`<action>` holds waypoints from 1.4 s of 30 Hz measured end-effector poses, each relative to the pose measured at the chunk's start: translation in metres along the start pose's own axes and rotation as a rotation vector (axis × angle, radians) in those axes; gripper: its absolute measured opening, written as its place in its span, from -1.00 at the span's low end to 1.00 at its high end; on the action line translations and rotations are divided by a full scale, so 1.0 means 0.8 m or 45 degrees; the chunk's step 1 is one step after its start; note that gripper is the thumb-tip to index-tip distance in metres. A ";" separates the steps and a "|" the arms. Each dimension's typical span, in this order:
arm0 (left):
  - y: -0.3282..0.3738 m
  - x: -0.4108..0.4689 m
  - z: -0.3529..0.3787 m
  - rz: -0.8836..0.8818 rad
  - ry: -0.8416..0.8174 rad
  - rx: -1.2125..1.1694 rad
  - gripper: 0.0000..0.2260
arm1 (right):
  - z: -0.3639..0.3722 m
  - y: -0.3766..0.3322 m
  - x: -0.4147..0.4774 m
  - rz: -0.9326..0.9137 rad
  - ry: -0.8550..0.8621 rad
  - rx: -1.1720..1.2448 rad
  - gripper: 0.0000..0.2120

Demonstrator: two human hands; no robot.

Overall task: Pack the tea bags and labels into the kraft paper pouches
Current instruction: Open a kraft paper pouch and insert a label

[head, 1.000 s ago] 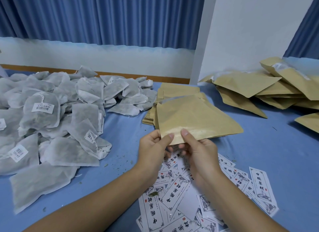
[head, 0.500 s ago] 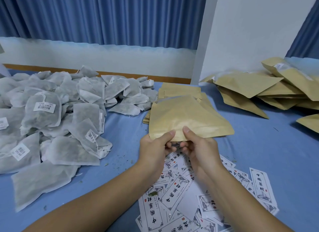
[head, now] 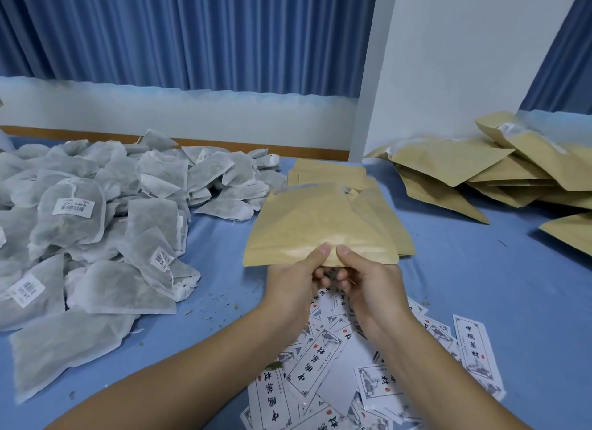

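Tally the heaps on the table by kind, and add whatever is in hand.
Tea bag heap: 1
Label heap: 1
Kraft pouch heaps: 2, flat stack and loose pile
Held pouch: 1, pinched by left hand and right hand
Total: 5

A blue-covered table (head: 464,285) carries everything. A heap of grey-white tea bags (head: 96,224) lies at nine to ten o'clock, a flat stack of kraft pouches (head: 326,173) at twelve, and bulkier pouches (head: 480,173) at two. Printed labels (head: 323,365) are scattered at six, with leaf crumbs (head: 211,304) between them and the tea bags.
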State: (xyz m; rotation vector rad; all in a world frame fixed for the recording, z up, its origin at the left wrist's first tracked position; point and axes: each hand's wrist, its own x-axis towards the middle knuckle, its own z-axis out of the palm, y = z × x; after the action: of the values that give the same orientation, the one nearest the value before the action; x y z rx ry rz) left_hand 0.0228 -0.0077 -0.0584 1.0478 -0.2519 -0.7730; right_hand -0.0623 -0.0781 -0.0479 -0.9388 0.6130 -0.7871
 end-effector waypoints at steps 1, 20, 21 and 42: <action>0.003 0.002 0.004 -0.003 0.001 -0.001 -0.80 | -0.001 -0.002 0.001 -0.003 0.005 0.010 -0.75; 0.010 0.013 0.058 -0.005 0.138 -0.352 -0.76 | -0.029 -0.031 0.016 -0.188 0.393 0.212 -0.87; 0.013 0.013 0.064 -0.001 0.100 -0.378 -0.76 | -0.029 -0.033 0.017 -0.156 0.330 0.304 -0.82; 0.011 0.195 0.189 0.444 -0.463 2.279 -0.46 | -0.118 -0.126 0.200 -0.397 0.309 -0.733 -0.81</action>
State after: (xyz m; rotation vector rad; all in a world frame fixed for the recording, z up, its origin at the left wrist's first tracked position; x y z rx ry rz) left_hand 0.0577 -0.2143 -0.0011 2.3951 -1.5771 -0.2386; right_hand -0.0737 -0.2880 -0.0229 -1.5026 0.9469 -1.0364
